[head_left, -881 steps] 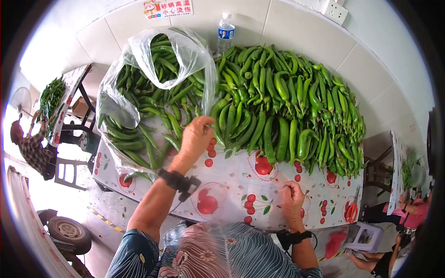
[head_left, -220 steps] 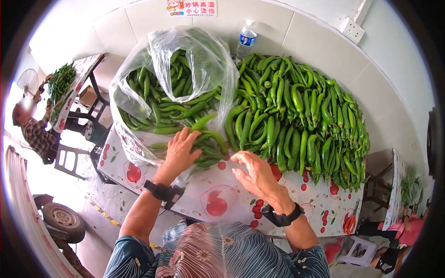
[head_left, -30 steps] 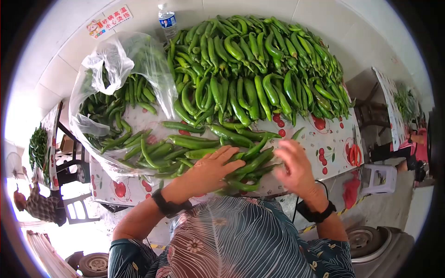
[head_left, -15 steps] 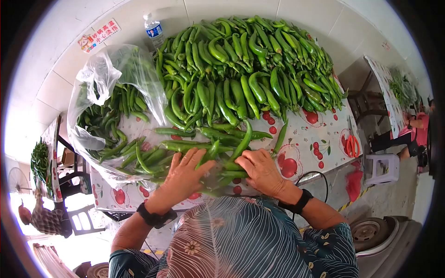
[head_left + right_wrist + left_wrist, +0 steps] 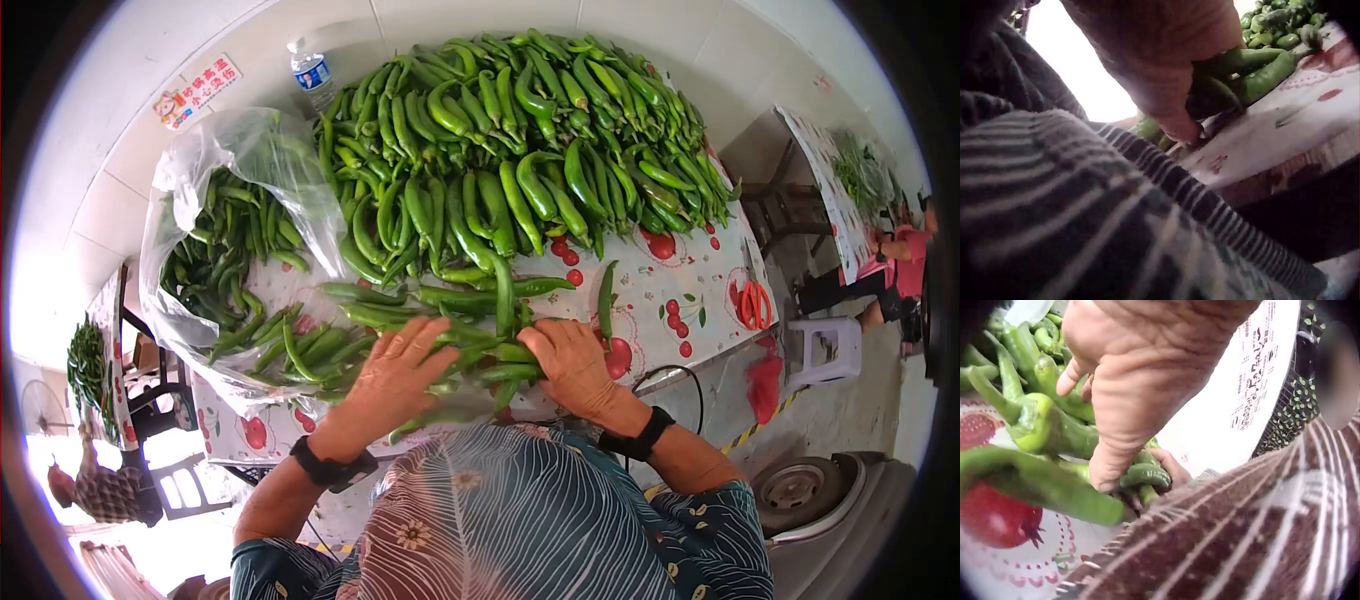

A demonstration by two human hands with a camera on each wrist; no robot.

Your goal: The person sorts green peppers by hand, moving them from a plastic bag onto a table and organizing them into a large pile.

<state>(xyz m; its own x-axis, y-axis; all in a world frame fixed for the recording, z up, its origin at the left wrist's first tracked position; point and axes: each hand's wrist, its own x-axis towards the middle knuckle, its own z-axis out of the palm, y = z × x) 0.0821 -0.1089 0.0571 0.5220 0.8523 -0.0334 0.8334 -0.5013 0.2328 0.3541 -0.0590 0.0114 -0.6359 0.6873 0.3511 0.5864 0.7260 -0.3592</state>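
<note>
My left hand (image 5: 388,388) lies over loose green chili peppers (image 5: 505,290) near the front table edge, its fingers spread and fairly straight. In the left wrist view the thumb of my left hand (image 5: 1147,375) comes down onto a green chili pepper (image 5: 1054,431) group. My right hand (image 5: 575,370) faces it from the right, fingers bent around the ends of several peppers between the two hands. The right wrist view shows my right hand (image 5: 1166,62) over green chili peppers (image 5: 1266,78) close above the tablecloth; most of its fingers are hidden.
A large heap of green peppers (image 5: 500,200) covers the back of the table. A clear plastic bag (image 5: 165,270) with more peppers stands at left. A water bottle (image 5: 312,75) is by the wall. Red ring-shaped handles (image 5: 755,305) lie at right on the cherry-patterned tablecloth (image 5: 690,270).
Over the last second my right hand has come down and left onto the loose peppers. My left hand has shifted left. Since earlier, many peppers have spread from the bag onto the front.
</note>
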